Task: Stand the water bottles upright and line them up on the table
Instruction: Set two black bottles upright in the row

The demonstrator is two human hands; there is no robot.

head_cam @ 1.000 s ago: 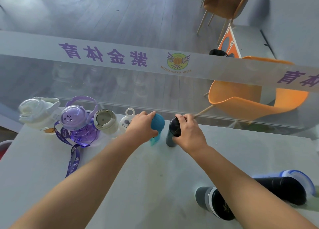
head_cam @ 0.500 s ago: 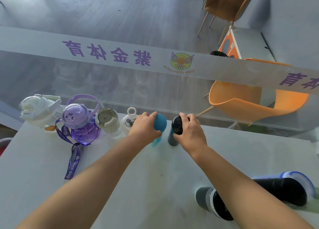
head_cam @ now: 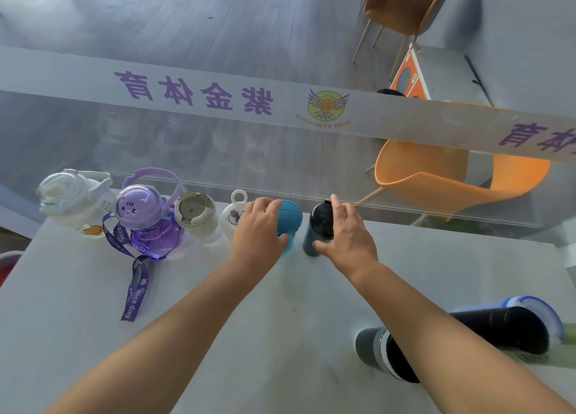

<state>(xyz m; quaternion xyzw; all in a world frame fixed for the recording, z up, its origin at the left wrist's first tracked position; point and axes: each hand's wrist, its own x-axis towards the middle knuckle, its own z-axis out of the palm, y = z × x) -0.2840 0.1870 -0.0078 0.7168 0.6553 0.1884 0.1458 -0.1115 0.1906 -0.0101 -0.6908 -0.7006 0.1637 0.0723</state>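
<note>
Several bottles stand in a row at the table's (head_cam: 78, 335) far edge: a clear white jug (head_cam: 70, 197), a purple bear-lid bottle (head_cam: 145, 218) with a strap, a cream-lidded tumbler (head_cam: 196, 215) and a small white loop-top bottle (head_cam: 234, 215). My left hand (head_cam: 257, 229) grips the upright teal bottle (head_cam: 291, 217) from the left. Beside it stands a dark bottle (head_cam: 319, 223); my right hand (head_cam: 347, 237) is spread around it, thumb at its front, fingers lifted off the cap. A black bottle with a grey cap (head_cam: 486, 332) and a blue-rimmed bottle (head_cam: 542, 307) lie at the near right.
A glass barrier (head_cam: 280, 161) with a printed banner rises right behind the bottle row. An orange chair (head_cam: 436, 180) stands beyond it. The purple strap (head_cam: 135, 292) trails onto the table. A red object (head_cam: 6, 262) shows at the left edge.
My right hand's fingers have lifted off the dark bottle's cap and spread, baring the cap. My left hand stays on the teal bottle. The view shifted slightly.
</note>
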